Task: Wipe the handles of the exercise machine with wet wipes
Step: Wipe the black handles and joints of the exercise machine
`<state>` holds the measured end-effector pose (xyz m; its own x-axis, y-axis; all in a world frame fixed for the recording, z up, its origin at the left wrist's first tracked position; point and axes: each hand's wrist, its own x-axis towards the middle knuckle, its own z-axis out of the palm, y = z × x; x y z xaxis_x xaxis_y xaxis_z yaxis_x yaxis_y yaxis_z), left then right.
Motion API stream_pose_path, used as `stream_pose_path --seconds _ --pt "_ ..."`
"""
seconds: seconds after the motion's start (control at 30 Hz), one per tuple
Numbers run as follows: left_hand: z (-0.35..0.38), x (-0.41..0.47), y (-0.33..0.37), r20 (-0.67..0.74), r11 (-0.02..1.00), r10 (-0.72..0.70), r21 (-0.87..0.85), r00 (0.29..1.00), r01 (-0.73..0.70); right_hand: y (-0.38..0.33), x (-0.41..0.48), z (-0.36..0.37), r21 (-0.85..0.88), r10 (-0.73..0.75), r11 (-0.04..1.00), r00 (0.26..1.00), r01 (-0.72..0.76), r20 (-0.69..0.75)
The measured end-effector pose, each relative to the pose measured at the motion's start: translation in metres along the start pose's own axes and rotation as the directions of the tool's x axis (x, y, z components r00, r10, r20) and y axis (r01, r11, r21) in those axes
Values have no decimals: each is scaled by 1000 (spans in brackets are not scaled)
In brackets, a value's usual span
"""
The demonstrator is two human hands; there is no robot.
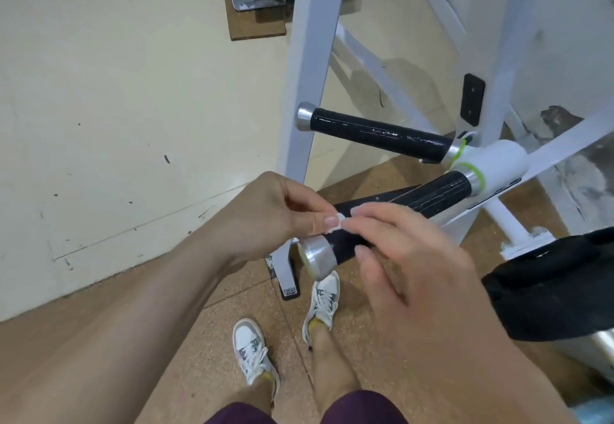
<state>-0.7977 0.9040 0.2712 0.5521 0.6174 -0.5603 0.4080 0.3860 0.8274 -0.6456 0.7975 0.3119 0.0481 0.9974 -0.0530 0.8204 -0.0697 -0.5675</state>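
Observation:
Two black handles with silver end caps stick out from the white exercise machine. The upper handle [378, 132] is free. The lower handle [435, 195] runs toward me and is partly hidden behind my hands. My left hand [275, 217] pinches a small white wet wipe [335, 226] between thumb and fingers, just above the lower handle's silver cap [317, 256]. My right hand [405, 250] pinches the wipe's other end, its remaining fingers spread loosely over the handle.
White frame bars [309, 91] rise behind the handles. A black padded part [558, 287] sits at the right. My feet in white sneakers [252, 350] stand on brown cork flooring. A cream wall [116, 107] fills the left.

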Motion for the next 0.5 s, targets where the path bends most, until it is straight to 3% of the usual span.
stream_pose_path --seconds 0.07,0.1,0.17,0.27,0.33,0.4,0.5 --pt "-5 -6 1 40 999 -4 38 999 2 0 24 -11 65 29 997 998 -33 57" --pt "-6 -9 1 36 999 2 51 999 -4 0 38 -17 113 52 991 983 -73 178" --pt "-4 -11 2 -55 996 36 79 998 -31 0 65 -20 146 60 980 893 -138 445" --pt "0 -9 -2 -212 1000 19 -9 977 -21 1 103 -13 91 22 990 771 -104 636" --pt "0 -12 -8 -231 995 -24 -97 973 2 0 120 -6 76 13 990 627 -116 779" --pt "0 -17 -13 -209 991 -44 -136 977 15 -2 129 -1 49 -6 997 536 -67 844" --pt "5 -29 -15 -204 992 -32 -125 978 7 -5 132 0 1 -34 998 538 60 842"
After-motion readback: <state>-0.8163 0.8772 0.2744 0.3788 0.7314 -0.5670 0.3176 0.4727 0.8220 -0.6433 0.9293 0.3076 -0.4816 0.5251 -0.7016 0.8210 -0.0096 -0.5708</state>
